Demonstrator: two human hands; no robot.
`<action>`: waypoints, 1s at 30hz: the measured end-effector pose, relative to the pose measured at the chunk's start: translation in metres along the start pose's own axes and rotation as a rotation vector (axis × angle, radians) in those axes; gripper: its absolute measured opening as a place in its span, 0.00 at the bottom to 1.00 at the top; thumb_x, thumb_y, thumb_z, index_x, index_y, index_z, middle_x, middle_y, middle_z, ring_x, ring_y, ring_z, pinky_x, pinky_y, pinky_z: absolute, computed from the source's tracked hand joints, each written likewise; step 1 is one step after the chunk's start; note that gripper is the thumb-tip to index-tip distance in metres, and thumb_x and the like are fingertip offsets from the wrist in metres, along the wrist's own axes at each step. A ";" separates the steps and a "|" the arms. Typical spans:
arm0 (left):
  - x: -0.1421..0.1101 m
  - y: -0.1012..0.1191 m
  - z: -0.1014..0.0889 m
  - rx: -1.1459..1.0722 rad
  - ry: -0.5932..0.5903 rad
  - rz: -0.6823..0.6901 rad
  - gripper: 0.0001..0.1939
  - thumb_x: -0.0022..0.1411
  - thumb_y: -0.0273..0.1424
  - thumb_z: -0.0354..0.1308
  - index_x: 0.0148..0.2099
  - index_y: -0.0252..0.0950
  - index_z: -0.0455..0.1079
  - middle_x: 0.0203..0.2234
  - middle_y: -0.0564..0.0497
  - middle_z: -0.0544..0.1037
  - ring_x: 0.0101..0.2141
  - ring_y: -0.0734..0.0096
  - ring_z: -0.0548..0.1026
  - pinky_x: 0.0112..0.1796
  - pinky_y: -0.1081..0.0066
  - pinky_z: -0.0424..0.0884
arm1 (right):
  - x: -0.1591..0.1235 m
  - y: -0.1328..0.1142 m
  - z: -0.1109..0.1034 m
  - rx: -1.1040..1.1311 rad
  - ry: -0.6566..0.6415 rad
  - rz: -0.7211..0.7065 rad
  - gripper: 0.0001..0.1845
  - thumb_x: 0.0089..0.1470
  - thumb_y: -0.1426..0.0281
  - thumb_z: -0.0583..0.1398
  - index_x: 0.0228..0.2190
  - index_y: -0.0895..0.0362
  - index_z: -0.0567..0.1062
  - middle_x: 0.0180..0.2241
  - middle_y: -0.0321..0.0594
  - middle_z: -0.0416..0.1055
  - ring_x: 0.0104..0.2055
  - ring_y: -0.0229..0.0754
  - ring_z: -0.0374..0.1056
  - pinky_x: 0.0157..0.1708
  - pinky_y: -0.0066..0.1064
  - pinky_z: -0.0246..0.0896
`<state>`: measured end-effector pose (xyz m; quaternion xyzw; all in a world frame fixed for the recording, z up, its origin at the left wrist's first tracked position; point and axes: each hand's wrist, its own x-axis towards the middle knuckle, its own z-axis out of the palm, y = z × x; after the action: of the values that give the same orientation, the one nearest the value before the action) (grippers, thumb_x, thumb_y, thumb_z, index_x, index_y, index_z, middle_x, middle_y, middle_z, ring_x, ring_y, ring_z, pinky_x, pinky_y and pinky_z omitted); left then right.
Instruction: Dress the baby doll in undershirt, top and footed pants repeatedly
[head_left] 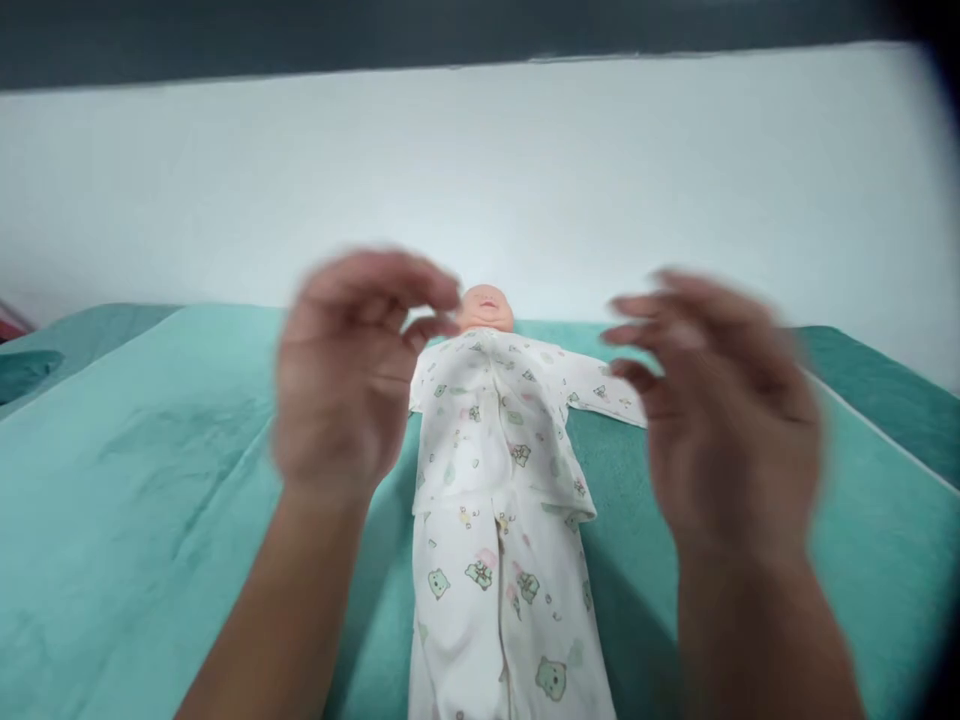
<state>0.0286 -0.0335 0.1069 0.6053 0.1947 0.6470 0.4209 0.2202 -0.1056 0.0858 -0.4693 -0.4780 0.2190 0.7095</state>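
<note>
A baby doll (487, 305) lies on its back on a teal blanket (150, 480), head away from me. It wears a white printed shirt (499, 420) and matching trousers (495, 600) with small bear figures. My left hand (352, 375) hovers above the doll's left side, fingers curled and apart, holding nothing. My right hand (720, 410) hovers over the doll's outstretched sleeve (600, 390), fingers loosely bent and apart, also empty. Both hands are blurred by motion.
The teal blanket covers a wide flat surface that runs to both sides. A white wall (525, 180) rises behind it. A dark teal fold (22, 370) lies at the far left edge.
</note>
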 end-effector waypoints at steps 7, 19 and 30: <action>-0.002 -0.041 -0.015 0.639 -0.428 -0.617 0.11 0.61 0.41 0.59 0.34 0.38 0.73 0.25 0.54 0.73 0.27 0.74 0.69 0.28 0.72 0.62 | -0.001 0.059 0.033 -0.736 -0.407 0.060 0.05 0.56 0.65 0.58 0.32 0.54 0.69 0.32 0.35 0.68 0.29 0.37 0.62 0.29 0.31 0.53; -0.010 -0.045 -0.014 0.629 -0.506 -0.566 0.13 0.63 0.44 0.56 0.35 0.39 0.71 0.26 0.55 0.70 0.26 0.75 0.65 0.26 0.74 0.59 | -0.016 0.041 0.045 -1.083 -0.495 0.102 0.05 0.58 0.70 0.52 0.29 0.55 0.63 0.31 0.37 0.66 0.25 0.36 0.53 0.24 0.31 0.40; -0.009 -0.044 -0.010 0.456 -0.462 -0.637 0.13 0.61 0.42 0.59 0.35 0.37 0.70 0.25 0.54 0.72 0.25 0.76 0.67 0.25 0.75 0.61 | 0.013 0.056 0.007 -0.203 -0.608 0.465 0.17 0.56 0.55 0.60 0.26 0.55 0.69 0.23 0.32 0.60 0.26 0.35 0.55 0.26 0.30 0.50</action>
<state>0.0317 -0.0135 0.0661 0.7208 0.4100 0.2738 0.4872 0.2274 -0.0671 0.0438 -0.5466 -0.5666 0.4543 0.4170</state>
